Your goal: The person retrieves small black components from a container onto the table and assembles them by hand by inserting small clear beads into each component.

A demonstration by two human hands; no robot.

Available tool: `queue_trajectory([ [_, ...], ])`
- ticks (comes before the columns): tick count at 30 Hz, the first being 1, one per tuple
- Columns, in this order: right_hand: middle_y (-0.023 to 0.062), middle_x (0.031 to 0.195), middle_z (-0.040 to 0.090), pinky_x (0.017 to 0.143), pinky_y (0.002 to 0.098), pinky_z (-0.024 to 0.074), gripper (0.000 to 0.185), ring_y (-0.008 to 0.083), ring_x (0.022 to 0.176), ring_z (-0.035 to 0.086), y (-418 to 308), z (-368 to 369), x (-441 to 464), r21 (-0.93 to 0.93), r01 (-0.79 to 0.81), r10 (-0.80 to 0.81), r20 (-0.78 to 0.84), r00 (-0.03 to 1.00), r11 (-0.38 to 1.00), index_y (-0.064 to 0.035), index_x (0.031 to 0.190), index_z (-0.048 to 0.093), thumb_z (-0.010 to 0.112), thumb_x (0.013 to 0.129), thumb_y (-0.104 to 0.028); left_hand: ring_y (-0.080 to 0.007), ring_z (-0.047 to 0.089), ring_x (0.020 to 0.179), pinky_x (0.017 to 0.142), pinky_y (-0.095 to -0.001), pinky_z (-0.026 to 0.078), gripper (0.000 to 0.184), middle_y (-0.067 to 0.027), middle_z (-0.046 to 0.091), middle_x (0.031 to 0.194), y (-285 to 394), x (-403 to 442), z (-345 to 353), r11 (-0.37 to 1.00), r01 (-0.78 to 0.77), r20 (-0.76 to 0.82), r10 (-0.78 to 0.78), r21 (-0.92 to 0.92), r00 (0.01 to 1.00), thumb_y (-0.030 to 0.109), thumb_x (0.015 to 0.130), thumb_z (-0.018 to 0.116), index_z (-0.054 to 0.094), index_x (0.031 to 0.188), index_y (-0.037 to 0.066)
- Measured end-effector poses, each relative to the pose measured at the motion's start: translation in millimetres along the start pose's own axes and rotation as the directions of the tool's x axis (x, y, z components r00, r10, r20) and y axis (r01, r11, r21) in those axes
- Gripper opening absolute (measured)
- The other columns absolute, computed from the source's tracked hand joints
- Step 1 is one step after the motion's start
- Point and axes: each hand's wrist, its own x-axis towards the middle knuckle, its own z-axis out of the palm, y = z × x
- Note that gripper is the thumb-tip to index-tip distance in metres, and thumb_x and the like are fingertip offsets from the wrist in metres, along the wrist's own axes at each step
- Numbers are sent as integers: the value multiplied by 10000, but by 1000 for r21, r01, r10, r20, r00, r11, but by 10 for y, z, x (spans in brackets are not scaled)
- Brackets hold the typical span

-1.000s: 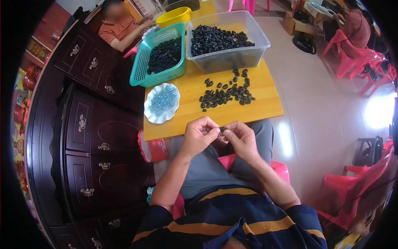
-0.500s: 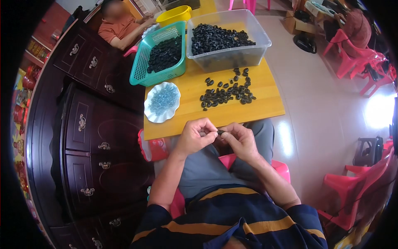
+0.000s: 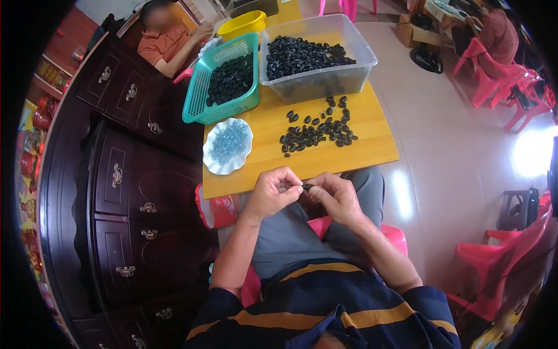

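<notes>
Compared with a second ago, the left hand [image 3: 272, 195] and right hand [image 3: 338, 199] have drawn slightly nearer the person's body, while the loose black pieces [image 3: 329, 126] on the bench [image 3: 267, 157] look unchanged. Both hands are pinched, thumb against fingers, on one small dark piece [image 3: 307, 187], held between them over the lap, just off the bench's near edge; its details are too small for me to make out. The bench top is smooth yellow wood, and the loose pieces are rounded, many ring-like. A white scalloped dish [image 3: 235, 167] holds tiny pale-blue bits; behind stand a perforated green plastic basket [image 3: 249, 104] and a translucent plastic tub [image 3: 337, 81], both heaped with black pieces. Pale print on the red object [image 3: 218, 209] beside the bench is unreadable from here.
</notes>
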Motion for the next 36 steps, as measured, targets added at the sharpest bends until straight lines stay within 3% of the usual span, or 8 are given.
queue_trajectory([
  [1, 40, 856, 688, 700, 239, 515, 116, 78, 761, 609, -16, -9, -4, -1, -34, 34, 20, 999, 999, 37, 1030, 651, 621, 980, -64, -52, 648, 723, 669, -196, 540, 89, -14, 674, 849, -7, -6, 4, 1000, -10, -7, 10, 5, 1000, -50, 860, 682, 641, 903, 16],
  [8, 34, 853, 680, 690, 235, 504, 110, 75, 758, 598, -14, 14, 0, 21, -38, 38, 18, 999, 999, 38, 1022, 658, 626, 971, -54, -49, 640, 759, 702, -204, 538, 91, -17, 670, 873, -25, -44, -9, 998, -53, 4, 52, 44, 999, -55, 861, 681, 644, 913, 10],
  [10, 39, 722, 676, 585, 242, 488, 110, 61, 637, 597, 28, 39, 9, -36, 71, -73, -42, 996, 997, 6, 995, 672, 663, 942, -90, -53, 642, 761, 703, -205, 538, 93, -20, 671, 879, -20, -40, -18, 999, -32, 11, 32, 38, 999, -60, 861, 679, 644, 912, 8],
  [16, 70, 675, 660, 571, 260, 488, 86, 90, 597, 612, -50, 21, -1, -169, 116, -129, -68, 989, 979, -14, 971, 688, 678, 920, -83, -60, 647, 765, 706, -210, 542, 86, -30, 674, 894, -38, -29, -17, 1000, -26, 11, 26, 10, 1000, -53, 868, 681, 646, 916, 9],
  [20, 85, 687, 668, 571, 271, 495, 95, 111, 593, 622, -47, 15, 8, -155, 122, -132, -56, 990, 980, -14, 978, 689, 688, 910, -81, -59, 648, 763, 707, -207, 541, 85, -31, 675, 896, -34, -17, -54, 1000, -21, 44, 20, 9, 999, -46, 872, 682, 648, 925, 12],
  [22, 101, 707, 683, 577, 283, 506, 97, 145, 590, 639, -26, 16, 19, -191, 221, -232, -38, 972, 956, -16, 975, 691, 696, 900, -77, -53, 647, 758, 700, -202, 536, 84, -22, 674, 890, 0, -17, -50, 998, 44, 75, -41, -37, 996, -39, 875, 682, 650, 931, 14],
  [25, 114, 727, 693, 588, 287, 518, 100, 171, 598, 658, 10, 23, 15, -188, 187, -204, -77, 976, 964, -18, 975, 694, 701, 893, -75, -47, 642, 741, 687, -198, 534, 75, -10, 671, 873, -33, -25, 9, 996, -4, 1, 4, 88, 1000, -29, 879, 682, 652, 933, 14],
  [36, 100, 705, 692, 569, 279, 521, 95, 129, 597, 669, -40, 87, -30, -290, 124, -166, -126, 978, 949, -2, 928, 688, 717, 874, -74, -31, 607, 708, 656, -194, 510, 40, 15, 648, 813, -63, -13, 96, 994, 23, -28, -20, 108, 999, -23, 889, 671, 648, 903, 6],
])
